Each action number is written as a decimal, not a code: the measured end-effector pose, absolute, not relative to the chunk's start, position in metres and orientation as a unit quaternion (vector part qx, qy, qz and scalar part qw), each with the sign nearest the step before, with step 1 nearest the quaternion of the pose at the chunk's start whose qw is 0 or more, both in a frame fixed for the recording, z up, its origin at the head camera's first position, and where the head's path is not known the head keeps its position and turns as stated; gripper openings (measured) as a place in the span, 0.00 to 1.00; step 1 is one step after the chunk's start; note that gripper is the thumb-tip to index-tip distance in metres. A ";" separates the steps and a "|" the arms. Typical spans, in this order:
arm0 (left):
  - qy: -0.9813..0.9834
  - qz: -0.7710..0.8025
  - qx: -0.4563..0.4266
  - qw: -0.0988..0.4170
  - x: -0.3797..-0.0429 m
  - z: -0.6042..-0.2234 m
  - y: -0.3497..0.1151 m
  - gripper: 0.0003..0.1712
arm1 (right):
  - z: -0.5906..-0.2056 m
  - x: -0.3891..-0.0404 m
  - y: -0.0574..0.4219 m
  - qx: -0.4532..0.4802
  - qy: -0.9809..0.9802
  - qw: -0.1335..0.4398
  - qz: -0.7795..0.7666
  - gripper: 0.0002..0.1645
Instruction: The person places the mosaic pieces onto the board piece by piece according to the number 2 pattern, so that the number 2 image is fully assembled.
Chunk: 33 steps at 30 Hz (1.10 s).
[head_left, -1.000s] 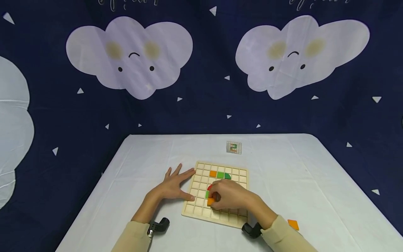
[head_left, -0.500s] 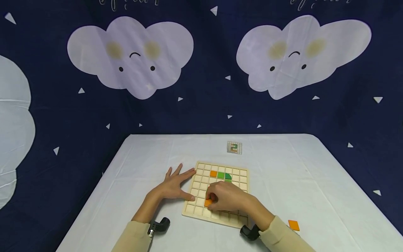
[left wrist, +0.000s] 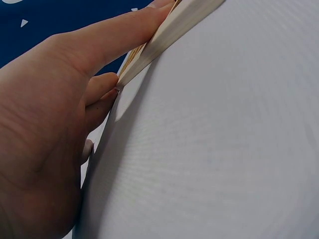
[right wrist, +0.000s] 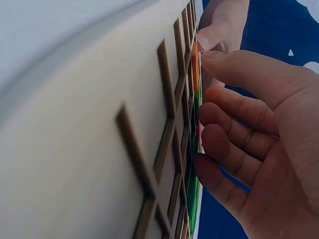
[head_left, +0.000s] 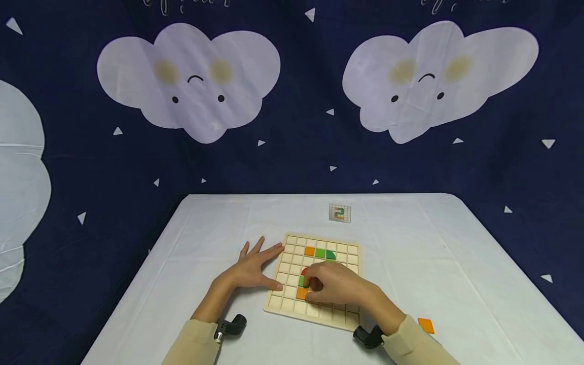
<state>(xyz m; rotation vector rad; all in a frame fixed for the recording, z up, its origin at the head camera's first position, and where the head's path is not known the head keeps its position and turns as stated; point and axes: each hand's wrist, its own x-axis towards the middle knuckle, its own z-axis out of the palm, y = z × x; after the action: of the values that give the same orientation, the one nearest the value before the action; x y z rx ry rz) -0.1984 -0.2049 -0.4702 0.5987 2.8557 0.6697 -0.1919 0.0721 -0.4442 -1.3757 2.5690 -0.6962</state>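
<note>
A wooden grid board point(head_left: 319, 315) lies on the white table. In its left-middle column sit an orange square tile point(head_left: 301, 293), a green tile point(head_left: 301, 281) and a partly covered red tile point(head_left: 304, 271). My right hand point(head_left: 335, 281) bends over them, its thumb tip at the orange tile's right edge and its fingertips by the green one. In the right wrist view the fingers are loosely curved along the tiles, with the thumb at the orange tile point(right wrist: 195, 67). My left hand point(head_left: 248, 270) is spread, its thumb and forefinger resting on the board's left edge.
Farther up the board, an orange tile point(head_left: 309, 251), a green tile point(head_left: 320, 253) and a dark green rounded tile point(head_left: 330, 254) form a row. Behind the board lies a small pattern card point(head_left: 339, 213). A loose orange tile point(head_left: 426, 325) lies beside the right sleeve.
The orange tile under my right hand has shifted slightly left and now lies squarely in its cell. My right hand moved left, then back right, uncovering the red and green tiles. My left hand stayed put.
</note>
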 end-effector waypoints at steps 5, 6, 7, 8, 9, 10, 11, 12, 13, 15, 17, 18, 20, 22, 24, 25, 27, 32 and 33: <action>0.953 0.218 0.197 0.072 -0.199 -0.471 -0.205 0.64 | -0.441 -0.191 0.081 -0.447 0.853 0.076 -0.259 0.06; 0.953 0.218 0.197 0.071 -0.199 -0.471 -0.205 0.64 | -0.440 -0.190 0.082 -0.446 0.852 0.075 -0.263 0.06; 0.953 0.218 0.196 0.070 -0.199 -0.471 -0.206 0.64 | -0.439 -0.190 0.084 -0.444 0.853 0.073 -0.266 0.06; 0.953 0.219 0.196 0.069 -0.200 -0.471 -0.206 0.64 | -0.438 -0.190 0.085 -0.442 0.854 0.071 -0.267 0.06; 0.954 0.218 0.195 0.068 -0.200 -0.471 -0.206 0.64 | -0.437 -0.190 0.087 -0.441 0.855 0.068 -0.265 0.07; 0.954 0.220 0.194 0.068 -0.200 -0.471 -0.206 0.64 | -0.437 -0.190 0.088 -0.439 0.856 0.065 -0.264 0.07; 0.953 0.223 0.194 0.069 -0.200 -0.472 -0.206 0.64 | -0.437 -0.190 0.090 -0.438 0.858 0.063 -0.262 0.07; 0.952 0.224 0.194 0.070 -0.200 -0.472 -0.206 0.64 | -0.437 -0.190 0.092 -0.437 0.859 0.062 -0.260 0.07; 0.952 0.225 0.194 0.071 -0.199 -0.472 -0.205 0.64 | -0.437 -0.189 0.094 -0.436 0.859 0.063 -0.262 0.07; 0.951 0.227 0.195 0.071 -0.199 -0.473 -0.205 0.64 | -0.438 -0.188 0.098 -0.431 0.860 0.067 -0.264 0.07; 0.951 0.227 0.198 0.069 -0.199 -0.473 -0.205 0.64 | -0.439 -0.188 0.102 -0.425 0.863 0.070 -0.266 0.08; 0.951 0.227 0.199 0.068 -0.199 -0.473 -0.204 0.64 | -0.439 -0.187 0.104 -0.422 0.864 0.071 -0.266 0.08; 0.951 0.227 0.199 0.066 -0.199 -0.473 -0.204 0.64 | -0.440 -0.187 0.107 -0.418 0.866 0.072 -0.265 0.08; 0.951 0.227 0.200 0.067 -0.199 -0.473 -0.205 0.64 | -0.439 -0.186 0.111 -0.417 0.867 0.070 -0.264 0.07; 0.951 0.228 0.200 0.067 -0.198 -0.471 -0.204 0.64 | -0.438 -0.185 0.115 -0.414 0.868 0.069 -0.266 0.07; 0.951 0.227 0.199 0.068 -0.198 -0.471 -0.204 0.64 | -0.438 -0.184 0.117 -0.413 0.868 0.069 -0.267 0.06; 0.951 0.226 0.199 0.068 -0.198 -0.470 -0.204 0.64 | -0.437 -0.184 0.121 -0.406 0.871 0.068 -0.268 0.06; 0.950 0.229 0.202 0.066 -0.198 -0.471 -0.204 0.63 | -0.437 -0.185 0.133 -0.388 0.878 0.071 -0.270 0.08; 0.949 0.230 0.204 0.064 -0.198 -0.471 -0.204 0.63 | -0.438 -0.184 0.135 -0.384 0.880 0.070 -0.271 0.08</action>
<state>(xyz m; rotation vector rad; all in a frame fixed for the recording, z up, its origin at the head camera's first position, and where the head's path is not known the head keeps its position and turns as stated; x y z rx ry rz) -0.1979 -0.2036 -0.4713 0.6162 2.8661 0.6953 -0.1845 0.1351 -0.4378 -1.1556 2.6467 -0.8139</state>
